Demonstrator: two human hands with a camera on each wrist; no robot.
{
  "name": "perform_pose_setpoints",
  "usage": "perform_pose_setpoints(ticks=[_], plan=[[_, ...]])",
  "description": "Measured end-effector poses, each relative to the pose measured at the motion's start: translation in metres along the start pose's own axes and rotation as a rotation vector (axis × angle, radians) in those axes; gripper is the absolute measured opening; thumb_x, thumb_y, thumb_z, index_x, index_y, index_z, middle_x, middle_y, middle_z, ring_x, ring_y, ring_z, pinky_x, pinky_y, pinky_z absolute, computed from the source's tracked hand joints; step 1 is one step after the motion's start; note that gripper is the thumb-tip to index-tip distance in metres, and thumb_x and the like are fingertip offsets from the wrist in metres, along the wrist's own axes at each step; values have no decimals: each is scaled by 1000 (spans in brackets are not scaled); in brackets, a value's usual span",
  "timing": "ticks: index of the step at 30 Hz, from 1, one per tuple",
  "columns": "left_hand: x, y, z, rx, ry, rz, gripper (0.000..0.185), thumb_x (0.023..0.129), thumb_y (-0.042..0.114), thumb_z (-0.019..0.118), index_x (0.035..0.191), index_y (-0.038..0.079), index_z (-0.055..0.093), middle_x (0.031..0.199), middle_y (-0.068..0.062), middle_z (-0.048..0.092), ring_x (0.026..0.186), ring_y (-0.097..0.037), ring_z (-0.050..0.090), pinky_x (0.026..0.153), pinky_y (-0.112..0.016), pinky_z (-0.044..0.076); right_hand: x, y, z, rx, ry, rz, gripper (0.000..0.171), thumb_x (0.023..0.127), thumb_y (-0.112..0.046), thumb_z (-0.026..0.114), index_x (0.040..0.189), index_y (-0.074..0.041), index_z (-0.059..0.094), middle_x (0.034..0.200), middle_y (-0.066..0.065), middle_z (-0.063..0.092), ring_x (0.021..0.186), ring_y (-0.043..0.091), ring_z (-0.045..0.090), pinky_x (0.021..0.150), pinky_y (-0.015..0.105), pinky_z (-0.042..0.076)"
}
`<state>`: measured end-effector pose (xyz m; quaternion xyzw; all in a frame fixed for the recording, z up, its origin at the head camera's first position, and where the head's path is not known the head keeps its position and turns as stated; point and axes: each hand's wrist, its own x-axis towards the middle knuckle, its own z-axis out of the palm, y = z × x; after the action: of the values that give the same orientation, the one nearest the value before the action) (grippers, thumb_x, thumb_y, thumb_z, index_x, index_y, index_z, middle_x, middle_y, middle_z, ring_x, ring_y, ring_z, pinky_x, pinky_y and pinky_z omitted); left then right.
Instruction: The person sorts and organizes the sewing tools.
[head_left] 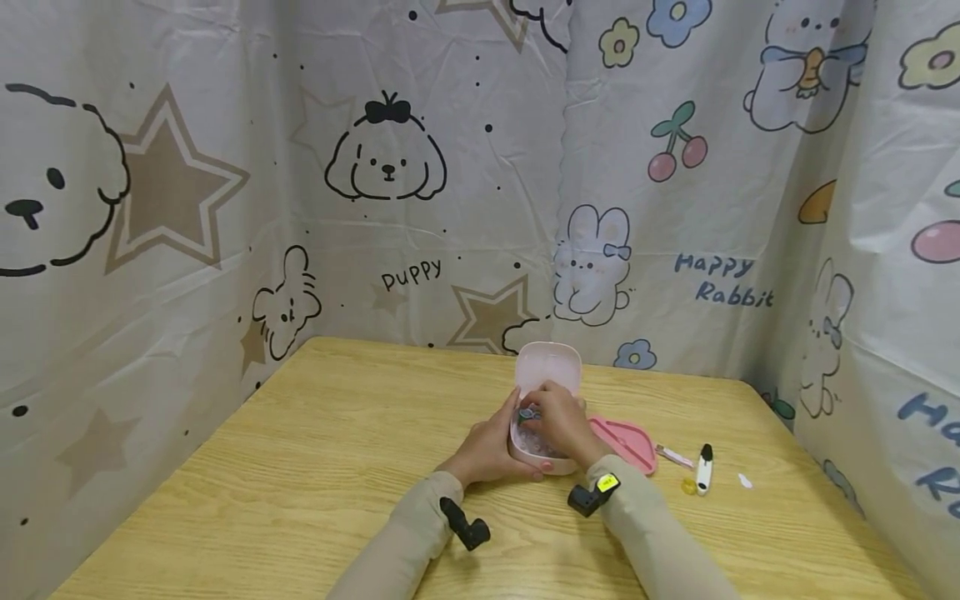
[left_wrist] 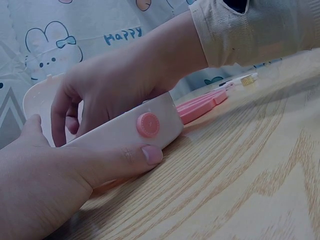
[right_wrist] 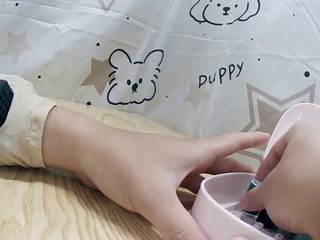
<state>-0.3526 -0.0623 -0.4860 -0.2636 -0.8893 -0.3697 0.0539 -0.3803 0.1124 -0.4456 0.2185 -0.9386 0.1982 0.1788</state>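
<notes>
A pale pink box (head_left: 551, 465) stands on the table with its lid (head_left: 548, 364) raised at the back. My left hand (head_left: 486, 446) grips the box from the left, thumb along the front wall below a round pink button (left_wrist: 148, 125). My right hand (head_left: 558, 421) reaches down into the box. Between its thumb and finger it pinches a small spool of green thread (right_wrist: 254, 185), standing among short clear pegs (right_wrist: 239, 214) on the box floor. Dark spools below are partly hidden by my right hand.
Right of the box lies a pink tray (head_left: 628, 447) with moulded slots. Farther right are a small pink-and-white strip (head_left: 673, 455), a white tool with a black tip (head_left: 704, 471), a small yellow item (head_left: 688, 486) and a white scrap (head_left: 744, 481). Patterned curtains (head_left: 420, 250) surround the table.
</notes>
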Motion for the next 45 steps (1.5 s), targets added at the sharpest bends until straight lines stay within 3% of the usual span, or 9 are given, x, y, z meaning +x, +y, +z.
perform_pose_setpoints(ticks=[6,38,45], plan=[[-2,1,-2,-18,-4,-29,140,67,63,91,168,26,1,164,-4,34,140,-27,47,110,-50,42,0,-3,-2,-15,-25,6,25,77,-17,93,99,-20,80,97,0,63,97,24,61,79,53,42],[1,-2,3,8,9,27,137,69,64,90,168,24,5,165,-4,34,139,-27,47,109,-52,42,-3,-3,2,-82,-13,22,23,78,-22,93,97,-20,81,95,-2,63,96,24,62,75,48,41],[0,0,2,-5,-2,8,137,68,63,91,168,26,5,166,-1,32,140,-24,45,111,-48,41,-3,-5,0,-83,-26,32,23,78,-22,93,98,-21,81,94,-2,62,94,22,61,75,47,40]])
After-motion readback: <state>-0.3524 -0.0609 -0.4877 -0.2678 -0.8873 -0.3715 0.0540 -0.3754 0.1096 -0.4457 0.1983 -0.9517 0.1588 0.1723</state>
